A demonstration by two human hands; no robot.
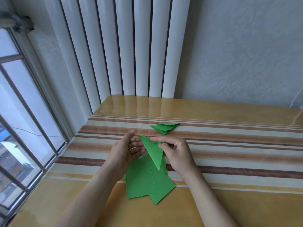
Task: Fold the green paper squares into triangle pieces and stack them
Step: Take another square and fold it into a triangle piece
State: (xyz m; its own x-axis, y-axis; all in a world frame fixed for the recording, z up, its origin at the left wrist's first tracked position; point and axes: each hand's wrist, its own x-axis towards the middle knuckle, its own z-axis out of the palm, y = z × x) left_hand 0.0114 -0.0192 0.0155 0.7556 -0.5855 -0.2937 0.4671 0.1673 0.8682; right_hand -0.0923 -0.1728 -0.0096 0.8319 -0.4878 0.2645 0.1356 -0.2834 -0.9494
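Glossy yellow worktop (237,202) with brown and cream stripes across its middle. Loose pile of flat green paper squares (144,179) lies near centre. Small stack of folded green paper triangles (164,127) lies farther back, well apart.

Triangle stack (164,128) behind paper squares (144,179)

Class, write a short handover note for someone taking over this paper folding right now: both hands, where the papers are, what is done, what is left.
Right hand: pinches the folded green triangle by its upper right edge, held above the table.
Left hand: open, fingers beside the triangle's left edge.
Unfolded green squares: a loose overlapping pile on the table, under the hands.
Finished triangles: small stack farther back on the striped cloth.
Done: a few triangles stacked, one more folded in hand.
Left: add this one to the stack, then fold the remaining squares.
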